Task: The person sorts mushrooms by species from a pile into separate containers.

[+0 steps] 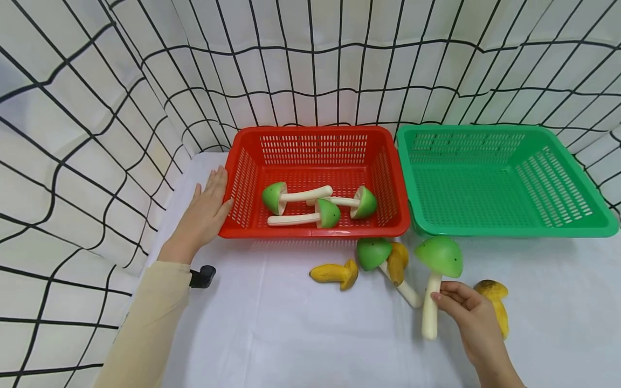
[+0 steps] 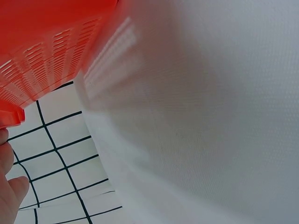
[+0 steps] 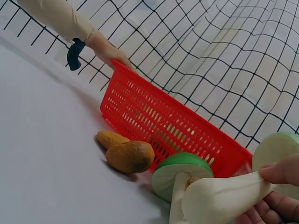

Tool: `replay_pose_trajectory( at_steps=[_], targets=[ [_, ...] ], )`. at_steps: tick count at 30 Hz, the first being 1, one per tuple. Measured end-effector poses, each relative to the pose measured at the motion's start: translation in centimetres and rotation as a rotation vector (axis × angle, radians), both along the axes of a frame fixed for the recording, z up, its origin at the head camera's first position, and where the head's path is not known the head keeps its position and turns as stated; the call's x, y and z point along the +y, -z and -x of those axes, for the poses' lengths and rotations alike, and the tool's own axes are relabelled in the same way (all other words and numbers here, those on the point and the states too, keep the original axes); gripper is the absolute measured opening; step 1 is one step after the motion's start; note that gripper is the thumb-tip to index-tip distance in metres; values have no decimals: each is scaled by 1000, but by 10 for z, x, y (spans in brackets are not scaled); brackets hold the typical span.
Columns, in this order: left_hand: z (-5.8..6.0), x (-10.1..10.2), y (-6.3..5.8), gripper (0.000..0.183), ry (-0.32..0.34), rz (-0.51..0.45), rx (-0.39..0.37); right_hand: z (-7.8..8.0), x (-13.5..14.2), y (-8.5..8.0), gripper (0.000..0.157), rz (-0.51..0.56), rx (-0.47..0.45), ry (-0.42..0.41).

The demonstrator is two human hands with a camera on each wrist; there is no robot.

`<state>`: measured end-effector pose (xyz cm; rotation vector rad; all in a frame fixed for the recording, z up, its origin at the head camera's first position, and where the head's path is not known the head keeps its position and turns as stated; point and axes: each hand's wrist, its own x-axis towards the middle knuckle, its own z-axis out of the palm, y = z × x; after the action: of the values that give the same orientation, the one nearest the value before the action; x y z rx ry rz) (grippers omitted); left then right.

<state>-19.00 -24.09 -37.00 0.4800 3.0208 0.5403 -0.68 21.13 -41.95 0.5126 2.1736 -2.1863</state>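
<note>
My right hand (image 1: 473,318) pinches the white stem of a green-capped toy mushroom (image 1: 439,256), cap pointing away from me, over the table. In the right wrist view that stem (image 3: 219,198) fills the lower right. My left hand (image 1: 204,207) rests against the left rim of the red basket (image 1: 312,233), its fingers fairly straight. Inside that basket lie three green-capped mushrooms (image 1: 305,196). Another green-capped mushroom (image 1: 373,253) lies on the table in front of it, with a yellow-brown mushroom (image 1: 398,264) against its stem. A yellow mushroom (image 1: 335,273) lies to their left.
A green basket (image 1: 509,233) stands right of the red one, with nothing seen in it. Another yellow mushroom (image 1: 495,302) lies partly behind my right hand. White cloth (image 1: 291,345) covers the table. Black grid netting (image 1: 315,70) over white fabric rises behind and at the left.
</note>
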Motion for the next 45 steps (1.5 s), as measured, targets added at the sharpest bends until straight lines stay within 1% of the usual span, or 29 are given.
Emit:
replay_pose_trajectory(
  at_steps=[6,9,12,18,21,25,28,34,38,41,45],
  targets=[
    [-3,-1,2,63,-1,6,5,-2,-2,-7,13,4,87,-37],
    [-3,-1,1,63,2,9,10,1,-3,-12,15,3,120,-64],
    [-3,-1,1,63,4,5,16,4,-3,-17,15,-7,134,-90],
    [-5,0,1,62,2,4,11,15,-2,-32,15,-2,182,-167],
    [-4,1,2,62,-1,9,18,24,0,-39,17,10,224,-202],
    [-3,0,4,63,-5,12,28,39,4,-47,18,17,261,-223],
    [-4,-1,3,62,-2,5,26,50,8,-55,17,-25,249,-246],
    [-3,0,1,62,-13,10,20,72,16,-71,14,-149,226,-311],
    [-3,0,1,63,-19,15,19,86,16,-77,12,-191,243,-328],
    [-3,1,1,63,-21,20,15,95,15,-80,12,-263,246,-340],
    [-4,0,0,63,-21,19,13,107,11,-85,19,-354,227,-363]
  ],
)
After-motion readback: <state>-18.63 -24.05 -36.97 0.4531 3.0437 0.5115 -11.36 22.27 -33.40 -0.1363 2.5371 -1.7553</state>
